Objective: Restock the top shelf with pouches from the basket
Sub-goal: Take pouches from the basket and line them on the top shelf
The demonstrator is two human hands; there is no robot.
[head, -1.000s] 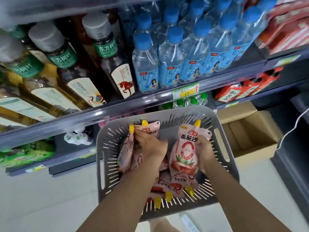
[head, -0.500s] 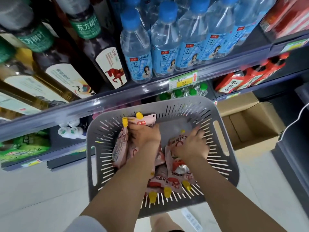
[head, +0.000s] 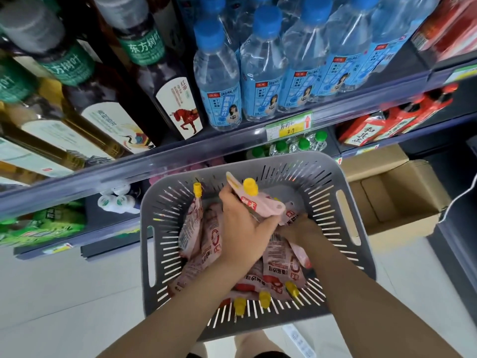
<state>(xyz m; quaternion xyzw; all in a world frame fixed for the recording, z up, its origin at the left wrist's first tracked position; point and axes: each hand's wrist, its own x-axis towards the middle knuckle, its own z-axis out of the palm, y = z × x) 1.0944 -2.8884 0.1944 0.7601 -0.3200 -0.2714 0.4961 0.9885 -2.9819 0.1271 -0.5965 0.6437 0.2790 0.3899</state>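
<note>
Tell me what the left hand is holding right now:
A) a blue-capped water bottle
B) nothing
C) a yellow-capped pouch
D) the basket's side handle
C: the left hand grips a pink pouch with a yellow cap, over the grey basket.

Matt grey plastic basket [head: 165, 210]; glossy foil pouches [head: 277, 257]; clear plastic bottles [head: 219, 81]

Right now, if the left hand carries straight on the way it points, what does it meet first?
Likely the basket's far wall. The left hand grips a pouch whose yellow-capped end leads that way. If it already clears the rim, which I cannot judge, the shelf rail comes first.
</note>
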